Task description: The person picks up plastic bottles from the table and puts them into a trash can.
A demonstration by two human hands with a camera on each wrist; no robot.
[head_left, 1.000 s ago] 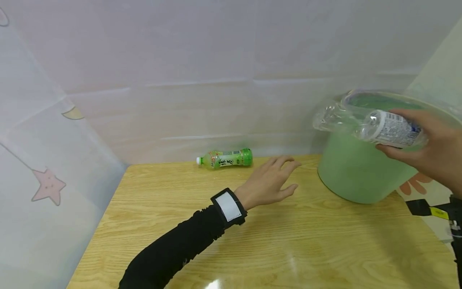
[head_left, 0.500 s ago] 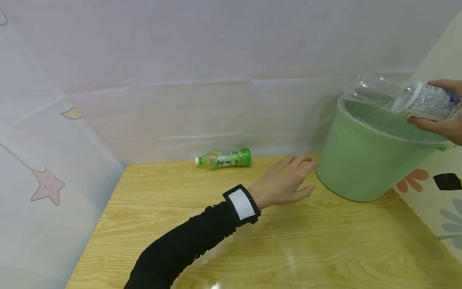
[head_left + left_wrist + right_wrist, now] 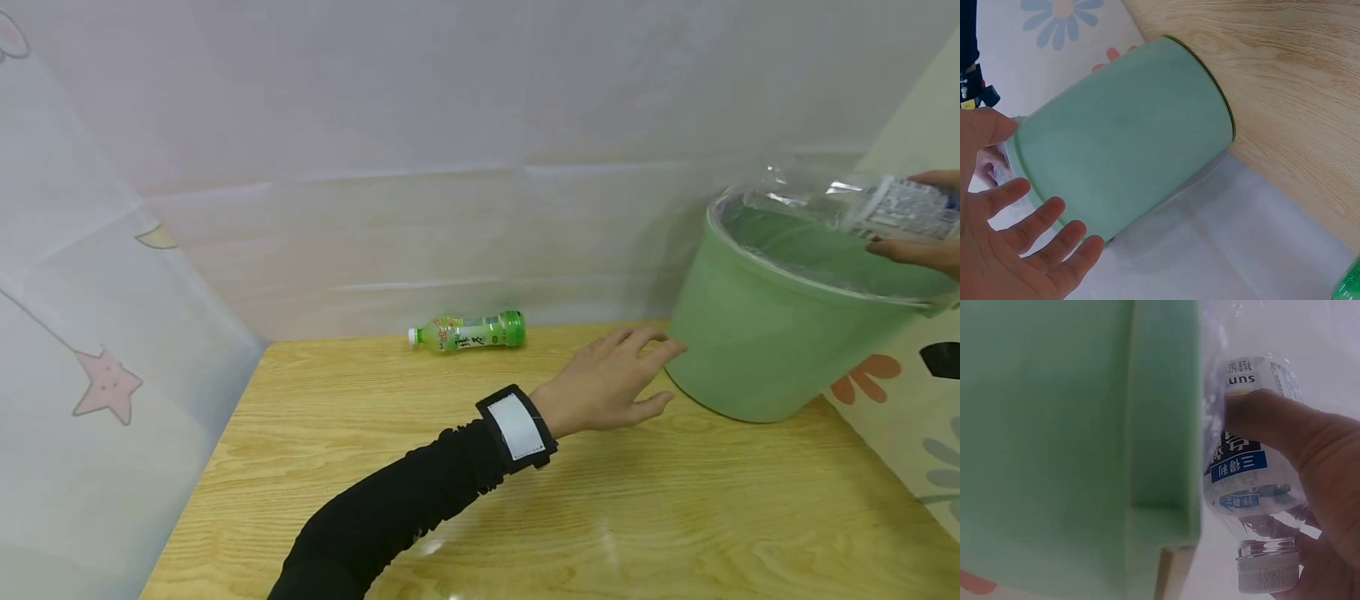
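Right hand [image 3: 926, 242] gripping a clear plastic bottle [image 3: 885, 207] over the rim of a green bucket [image 3: 757, 333] on the wooden worktop [image 3: 600, 517], left hand [image 3: 611, 383] spread open with fingertips at the bucket's side, holding nothing, green drink bottle [image 3: 468, 330] lying by the back wall

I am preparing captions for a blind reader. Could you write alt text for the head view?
A right hand holds a clear plastic bottle over a green bucket on a wooden table. The left hand reaches open toward the bucket; a green bottle lies behind.
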